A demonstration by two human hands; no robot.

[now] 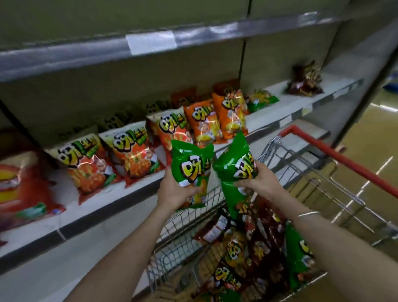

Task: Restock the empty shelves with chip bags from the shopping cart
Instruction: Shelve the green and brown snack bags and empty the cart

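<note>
Green chip bags (190, 166) over the shopping cart (342, 159)
Left grip (176, 193) and right grip (260, 182) each clutch one low down, tops free to slot onto the shelf (97, 206) front edge.

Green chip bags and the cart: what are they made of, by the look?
Left green bag and right green bag: likely thin glossy plastic film; creased, with sheen. Shopping cart: silvery metal wire grid. Its red handle: plastic or a coating, cannot tell.
</note>
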